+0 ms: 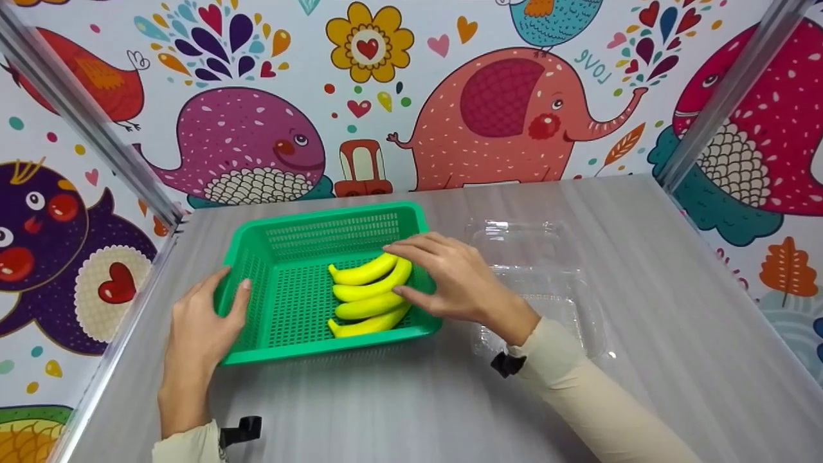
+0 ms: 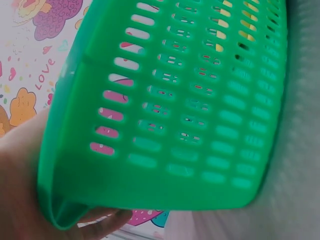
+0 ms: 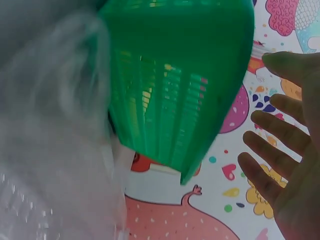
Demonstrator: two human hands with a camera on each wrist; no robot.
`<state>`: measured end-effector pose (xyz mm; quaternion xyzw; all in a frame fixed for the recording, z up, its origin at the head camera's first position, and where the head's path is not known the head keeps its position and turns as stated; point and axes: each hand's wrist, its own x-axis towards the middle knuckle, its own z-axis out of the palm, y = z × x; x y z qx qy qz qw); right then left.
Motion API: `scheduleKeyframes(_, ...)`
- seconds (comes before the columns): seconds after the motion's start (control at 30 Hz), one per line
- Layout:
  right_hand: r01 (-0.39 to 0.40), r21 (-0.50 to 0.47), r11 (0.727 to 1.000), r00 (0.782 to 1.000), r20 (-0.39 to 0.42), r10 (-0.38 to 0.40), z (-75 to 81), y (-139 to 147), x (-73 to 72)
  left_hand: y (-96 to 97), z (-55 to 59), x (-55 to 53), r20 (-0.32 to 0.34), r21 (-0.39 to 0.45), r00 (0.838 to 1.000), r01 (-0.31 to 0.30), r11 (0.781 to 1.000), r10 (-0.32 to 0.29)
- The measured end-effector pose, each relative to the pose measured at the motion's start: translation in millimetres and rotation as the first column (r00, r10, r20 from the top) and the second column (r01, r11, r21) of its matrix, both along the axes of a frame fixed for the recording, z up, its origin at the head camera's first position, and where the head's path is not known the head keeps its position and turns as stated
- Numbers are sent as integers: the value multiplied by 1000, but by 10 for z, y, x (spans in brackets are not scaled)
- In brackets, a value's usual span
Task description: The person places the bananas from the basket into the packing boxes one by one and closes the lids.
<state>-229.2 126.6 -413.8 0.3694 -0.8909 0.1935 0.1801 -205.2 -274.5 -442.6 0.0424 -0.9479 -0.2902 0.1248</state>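
Note:
A green plastic basket [image 1: 276, 350] with perforated walls stands on the table. Several yellow bananas [image 1: 366, 292] lie side by side at its right end. My left hand [image 1: 204, 321] holds the basket's left rim, thumb toward the inside; in the left wrist view the basket's wall [image 2: 165, 185] covers much of that hand [image 2: 20, 185]. Over the right end of the basket, close above the bananas, hovers my right hand [image 1: 453, 276]. Its fingers [image 3: 280, 132] are spread and hold nothing in the right wrist view.
Right of the basket lies an open clear plastic clamshell container [image 1: 588, 315], partly behind my right forearm. The grey table [image 1: 669, 360] meets a wall of cartoon animals [image 1: 495, 128] at the back. Metal posts [image 1: 96, 109] frame the sides.

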Motion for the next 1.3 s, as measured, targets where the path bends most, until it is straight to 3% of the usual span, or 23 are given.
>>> scheduleKeyframes(0.43, -86, 64, 994, 990, 116, 78, -133, -336, -9, 14, -7, -50, -94, 23, 995, -10, 1000, 12)
scheduleKeyframes(0.83, -136, 108, 985, 946, 310, 97, -186, -593, -66, 25, -49, -81, -141, 27, 990, -22, 999, 26)
scheduleKeyframes(1.1, -106, 139, 985, 895, 444, 34, -243, -653, -104, 10, -76, -64, -117, 37, 993, -19, 999, 23)
scheduleKeyframes(1.3, -53, 172, 984, 899, 437, -28, -240, -653, -121, 18, -61, -92, -113, 52, 993, -18, 998, 24)
